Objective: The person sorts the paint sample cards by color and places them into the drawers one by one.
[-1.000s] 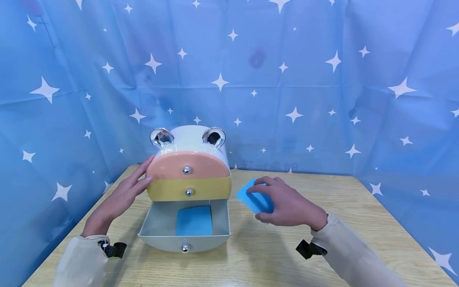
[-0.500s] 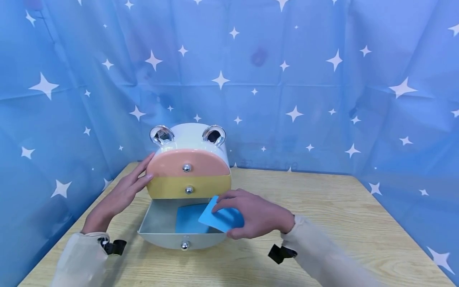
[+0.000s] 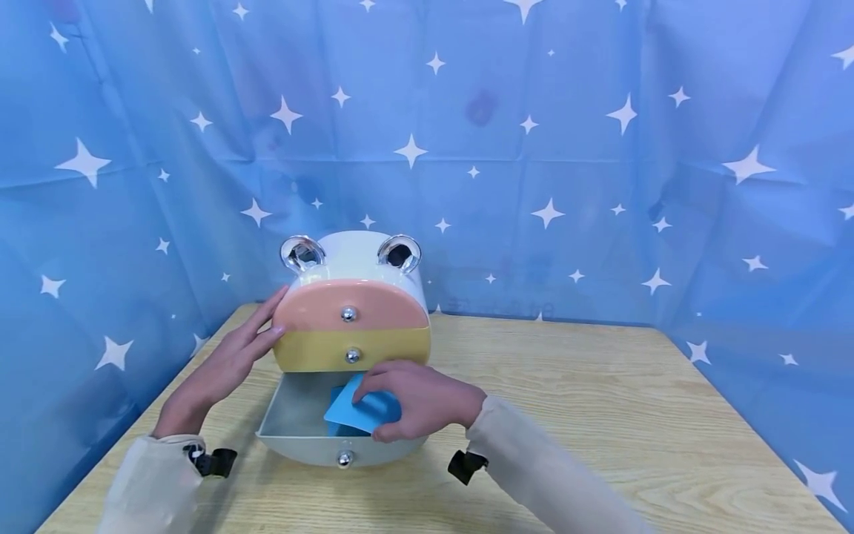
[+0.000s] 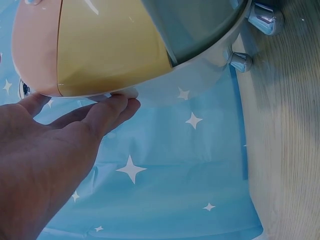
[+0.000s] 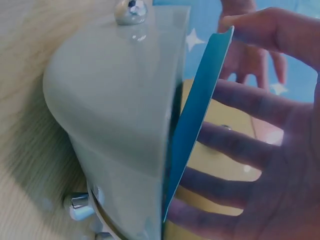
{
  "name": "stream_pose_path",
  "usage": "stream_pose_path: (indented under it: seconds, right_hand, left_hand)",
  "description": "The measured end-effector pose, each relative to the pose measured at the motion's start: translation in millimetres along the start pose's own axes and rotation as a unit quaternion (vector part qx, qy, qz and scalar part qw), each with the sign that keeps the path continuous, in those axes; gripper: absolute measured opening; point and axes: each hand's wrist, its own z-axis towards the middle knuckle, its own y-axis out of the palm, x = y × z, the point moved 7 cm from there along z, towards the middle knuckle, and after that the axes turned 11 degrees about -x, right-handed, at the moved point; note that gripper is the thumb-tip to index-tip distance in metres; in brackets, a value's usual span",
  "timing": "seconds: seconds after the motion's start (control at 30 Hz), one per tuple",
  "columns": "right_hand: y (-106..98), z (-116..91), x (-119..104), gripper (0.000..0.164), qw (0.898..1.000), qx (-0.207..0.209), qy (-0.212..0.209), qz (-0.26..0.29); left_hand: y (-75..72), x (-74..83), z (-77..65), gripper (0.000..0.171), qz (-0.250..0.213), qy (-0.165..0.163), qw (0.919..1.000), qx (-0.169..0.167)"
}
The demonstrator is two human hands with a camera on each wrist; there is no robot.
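A frog-shaped drawer box (image 3: 353,259) with silver-ringed eyes stands on the table, its grey bottom drawer (image 3: 300,449) pulled out. Over that drawer my right hand (image 3: 423,400) pinches a thin blue square sheet (image 3: 360,408) between thumb and fingers. The right wrist view shows the sheet (image 5: 200,110) tilted beside the drawer's rim, fingertips along its face. Beneath it, partly covered, a second blue sheet (image 3: 339,429) lies in the drawer. My left hand (image 3: 223,367) rests against the box's left side with fingers extended, touching it in the left wrist view too.
The pink top drawer (image 3: 313,311) and yellow middle drawer (image 3: 307,352) are closed, each with a round silver knob. Wood-grain tabletop (image 3: 600,415) extends to the right. A blue star-patterned cloth (image 3: 480,193) hangs behind and at both sides.
My right hand has moved left with the blue sheet, from above the table to over the pulled-out drawer. The left hand has stayed on the box's side.
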Motion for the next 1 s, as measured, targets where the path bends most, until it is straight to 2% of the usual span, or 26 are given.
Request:
stream_pose_path:
  seconds: [0.17,0.47,0.6,0.77,0.9,1.0]
  right_hand:
    - [4.5,4.8,7.1,0.042,0.999,-0.006,0.038,-0.006]
    - [2.7,1.7,3.6,0.037,1.000,0.016,0.021,0.001]
    - [0.5,-2.5,-10.8,0.031,0.999,0.040,0.005,0.002]
    - [-2.9,-10.0,-40.7,0.024,0.998,0.062,-0.017,-0.012]
    - [3.5,-12.8,-62.4,0.025,0.997,0.045,-0.050,-0.047]
    - [14.5,-11.1,-68.2,0.028,0.996,0.020,-0.059,-0.069]
  left_hand:
    - [1.7,0.4,1.5,0.060,0.002,0.001,1.0000,-0.002]
    - [-0.5,-0.4,-0.9,0.058,0.005,0.000,1.0000,0.000]
    - [-0.6,-1.0,-2.2,0.059,0.005,-0.002,1.0000,0.000]
    - [0.2,-0.6,-1.9,0.058,0.004,0.006,1.0000,-0.002]
    - [-0.6,0.8,-1.8,0.059,-0.002,0.007,1.0000,-0.002]
    - [-1.7,0.9,-2.4,0.059,-0.001,0.000,1.0000,0.002]
